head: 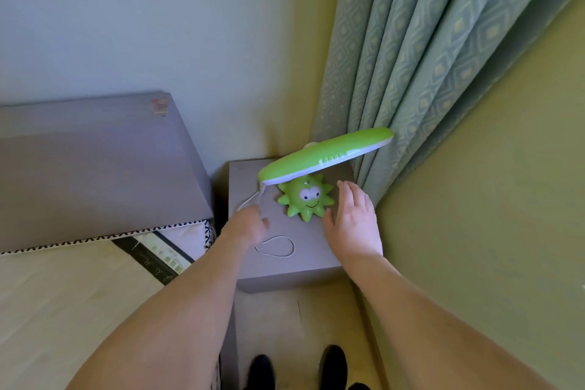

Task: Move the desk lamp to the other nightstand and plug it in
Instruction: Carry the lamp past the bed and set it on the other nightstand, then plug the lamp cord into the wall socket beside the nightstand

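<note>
A green desk lamp stands on a grey nightstand [316,266]. Its star-shaped base [305,198] has a cartoon face, and its long green head [326,155] slants above it. A white cord [275,247] runs from the lamp's left end and loops on the nightstand top. My left hand [245,226] is closed on the cord just left of the base. My right hand [353,218] hovers flat, fingers apart, just right of the base and holds nothing. The plug is not visible.
A grey padded headboard [95,168] and the bed [63,294] lie to the left of the nightstand. A patterned blue-green curtain [427,57] hangs at the right, close behind the lamp. My feet [297,367] stand on the floor in front.
</note>
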